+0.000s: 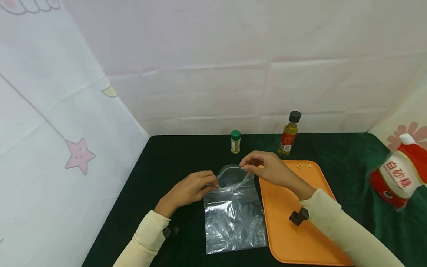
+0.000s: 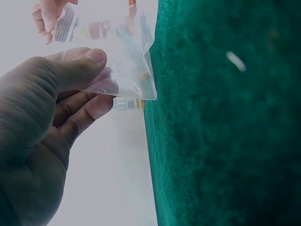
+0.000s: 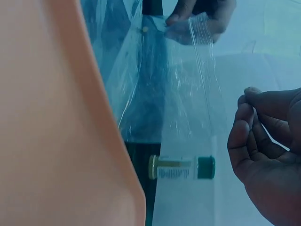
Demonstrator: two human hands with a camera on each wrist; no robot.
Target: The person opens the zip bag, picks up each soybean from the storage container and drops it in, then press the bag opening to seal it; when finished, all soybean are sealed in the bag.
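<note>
A clear zip-lock bag (image 1: 235,222) lies on the dark cloth with its mouth raised and parted. My left hand (image 1: 197,187) pinches the left side of that mouth; the left wrist view shows the thumb over the plastic. Over the far right of the opening is my right hand (image 1: 267,167). Its thumb meets the curled fingers in the right wrist view, and I cannot tell what is between the fingertips. A small yellowish kernel (image 3: 145,29) shows through the bag. Several small yellow kernels (image 1: 299,165) lie at the far end of the orange tray (image 1: 300,237).
Behind the bag stands a small green-capped jar (image 1: 235,142). An oil bottle (image 1: 288,135) with a black cap stands beyond the tray. At the far right is a red and white bag of sugar (image 1: 397,178). The right forearm crosses above the tray.
</note>
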